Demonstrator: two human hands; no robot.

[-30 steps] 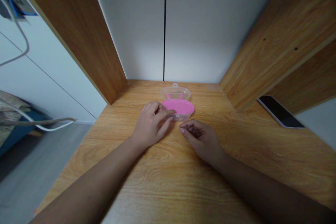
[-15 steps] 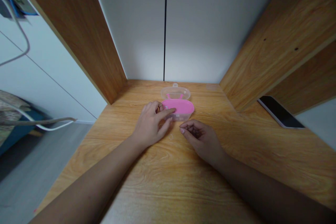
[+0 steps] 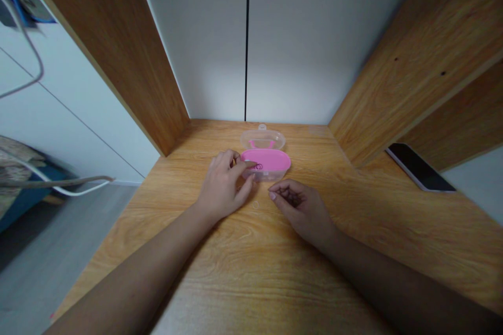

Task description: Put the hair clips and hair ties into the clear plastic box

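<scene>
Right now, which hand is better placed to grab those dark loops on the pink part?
Probably the left hand: its index finger is right at the dark loops on the pink part. The right hand is farther away, in front of the clear box.

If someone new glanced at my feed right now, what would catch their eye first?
Probably the bright pink oval box mid-table, its clear lid open behind it and the left hand at its left end. Next, the small dark loops by that hand's index fingertip, then the right hand, fingers curled, just in front of the box. Farther right, a dark-screened device stands out against the wood.
</scene>
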